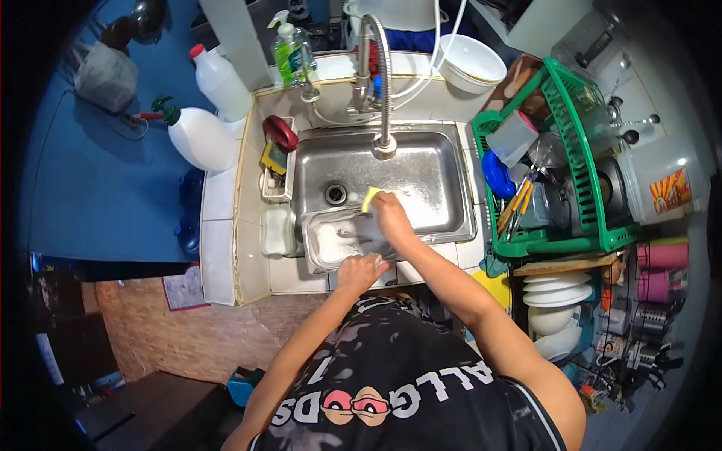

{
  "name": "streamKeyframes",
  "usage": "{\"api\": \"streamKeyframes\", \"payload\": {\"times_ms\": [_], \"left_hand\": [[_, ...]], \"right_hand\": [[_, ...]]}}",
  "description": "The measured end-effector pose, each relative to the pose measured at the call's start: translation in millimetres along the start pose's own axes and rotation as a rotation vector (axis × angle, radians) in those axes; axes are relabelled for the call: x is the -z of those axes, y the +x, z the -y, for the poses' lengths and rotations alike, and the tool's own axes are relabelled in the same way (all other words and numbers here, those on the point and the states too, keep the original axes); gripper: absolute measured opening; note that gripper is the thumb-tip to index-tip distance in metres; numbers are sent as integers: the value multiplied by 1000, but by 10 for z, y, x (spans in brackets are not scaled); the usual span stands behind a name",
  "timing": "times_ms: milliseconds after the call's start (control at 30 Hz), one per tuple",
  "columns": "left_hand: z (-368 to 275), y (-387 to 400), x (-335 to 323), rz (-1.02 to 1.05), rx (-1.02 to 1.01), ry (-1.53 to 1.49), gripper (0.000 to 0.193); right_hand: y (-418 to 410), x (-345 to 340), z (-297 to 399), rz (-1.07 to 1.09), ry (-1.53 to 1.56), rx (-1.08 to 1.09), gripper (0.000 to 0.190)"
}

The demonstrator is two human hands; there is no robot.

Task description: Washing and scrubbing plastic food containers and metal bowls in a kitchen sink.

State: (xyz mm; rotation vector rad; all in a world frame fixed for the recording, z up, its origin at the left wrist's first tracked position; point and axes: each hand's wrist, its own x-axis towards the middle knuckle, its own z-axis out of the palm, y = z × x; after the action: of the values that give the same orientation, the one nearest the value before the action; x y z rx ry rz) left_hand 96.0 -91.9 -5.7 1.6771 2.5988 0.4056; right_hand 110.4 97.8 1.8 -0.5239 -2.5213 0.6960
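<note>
A clear rectangular container, with whitish suds in it, is tilted over the front edge of the stainless steel sink. My left hand grips its near rim. Pinched in my right hand is a yellow sponge, just above the container's far right side. The right hand is slightly blurred and hides part of that side. Beyond both hands, the drain shows in the basin, and a coiled-spring faucet hangs over its back.
On the left ledge, a white caddy holds a red-handled brush and another sponge. A soap dish sits nearer me. White bottles stand further left. A green dish rack full of dishes borders the right side; white bowls are behind.
</note>
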Motion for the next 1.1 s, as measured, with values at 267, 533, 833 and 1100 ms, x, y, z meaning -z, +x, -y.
{"api": "streamKeyframes", "payload": {"times_ms": [267,533,833,1100], "left_hand": [[12,-23,-22,-6,62,54,56],[10,-88,-157,-70,54,7,57],[45,-28,-60,-4,23,18,62],[29,-13,-22,-40,14,28,57]], "right_hand": [[-54,293,-1,-32,65,-78,19],[-153,302,-143,-13,131,-137,19],[-53,232,-193,-136,132,-115,21],[-25,223,-225,-62,100,-98,16]]}}
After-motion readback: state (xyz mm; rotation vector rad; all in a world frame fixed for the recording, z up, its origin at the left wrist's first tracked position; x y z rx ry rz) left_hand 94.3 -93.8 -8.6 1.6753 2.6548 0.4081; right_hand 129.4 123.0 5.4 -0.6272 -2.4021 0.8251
